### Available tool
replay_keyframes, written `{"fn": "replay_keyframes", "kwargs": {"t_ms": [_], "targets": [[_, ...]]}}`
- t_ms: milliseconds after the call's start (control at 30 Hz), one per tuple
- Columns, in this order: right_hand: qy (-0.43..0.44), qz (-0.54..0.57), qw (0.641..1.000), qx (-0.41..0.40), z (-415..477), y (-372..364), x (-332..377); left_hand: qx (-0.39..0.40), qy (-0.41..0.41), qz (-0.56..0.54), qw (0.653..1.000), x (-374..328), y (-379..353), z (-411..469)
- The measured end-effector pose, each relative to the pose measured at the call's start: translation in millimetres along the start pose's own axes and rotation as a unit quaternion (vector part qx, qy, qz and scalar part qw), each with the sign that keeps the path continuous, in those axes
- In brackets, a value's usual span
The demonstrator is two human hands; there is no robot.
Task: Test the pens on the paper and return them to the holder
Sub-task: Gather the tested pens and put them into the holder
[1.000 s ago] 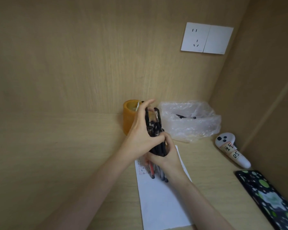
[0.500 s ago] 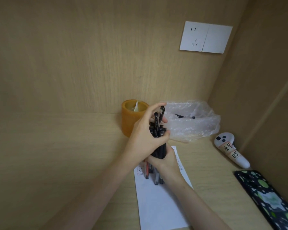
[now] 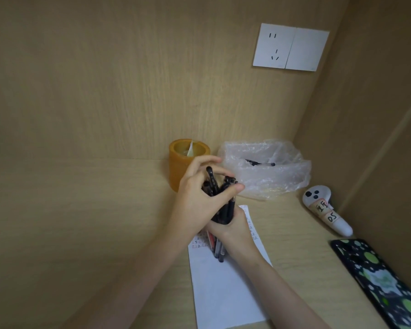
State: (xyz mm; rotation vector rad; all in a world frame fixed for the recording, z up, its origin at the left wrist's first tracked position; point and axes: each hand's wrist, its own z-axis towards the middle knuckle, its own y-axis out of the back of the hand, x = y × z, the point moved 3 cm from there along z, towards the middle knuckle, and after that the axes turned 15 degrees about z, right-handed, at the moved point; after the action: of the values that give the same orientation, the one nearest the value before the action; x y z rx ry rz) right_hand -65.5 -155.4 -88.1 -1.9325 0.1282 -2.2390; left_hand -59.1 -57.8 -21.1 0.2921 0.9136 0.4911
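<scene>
Both hands are wrapped around one bundle of pens (image 3: 224, 210), slim dark plastic barrels held nearly upright above the far end of the paper (image 3: 223, 293). The left hand (image 3: 197, 200) grips the upper part, thumb across the front and index finger lifted over the clipped caps. The right hand (image 3: 231, 227) is closed tight around the lower part, and the tips, one of them red, poke out below its palm just over the sheet; I cannot tell whether they touch it.

The paper is a smooth white rectangle lying slightly askew and running to the near edge of the tabletop (image 3: 81, 222), which is pale wood-grain laminate. The holder (image 3: 179, 167), a squat amber cylinder with thick, waxy-looking walls, stands at the back edge just beyond the left hand, a white scrap inside it. Beside it, toward the back right corner, sits a crinkled clear plastic bag (image 3: 278, 179) with a dark pen-like thing inside. A rounded white controller (image 3: 325, 207) with handwritten labels lies along the right edge, and a black case with green dots (image 3: 389, 286) fills the near right corner. The left half of the tabletop is open room.
</scene>
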Motion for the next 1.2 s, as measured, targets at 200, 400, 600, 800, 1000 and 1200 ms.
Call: {"fn": "replay_keyframes", "kwargs": {"t_ms": [200,400,600,800,1000,1200], "targets": [[0.010,0.015,1.000,0.015,1,0,-2,0.032,0.006,-0.003,0.999,2,2,2],[-0.014,-0.008,1.000,-0.005,0,1,-2,0.047,-0.039,-0.098,0.993,-11,6,0],[0.011,0.001,1.000,-0.007,-1,0,2,0.095,0.003,-0.191,0.977,-12,6,7],[0.002,-0.024,1.000,-0.014,1,2,-1,0.080,0.008,-0.166,0.983,-3,7,6],[0.014,-0.014,1.000,0.005,3,2,-1,0.099,0.030,-0.177,0.979,-1,5,4],[0.021,0.037,0.999,-0.024,7,10,1,0.070,0.060,-0.050,0.994,25,21,12]]}}
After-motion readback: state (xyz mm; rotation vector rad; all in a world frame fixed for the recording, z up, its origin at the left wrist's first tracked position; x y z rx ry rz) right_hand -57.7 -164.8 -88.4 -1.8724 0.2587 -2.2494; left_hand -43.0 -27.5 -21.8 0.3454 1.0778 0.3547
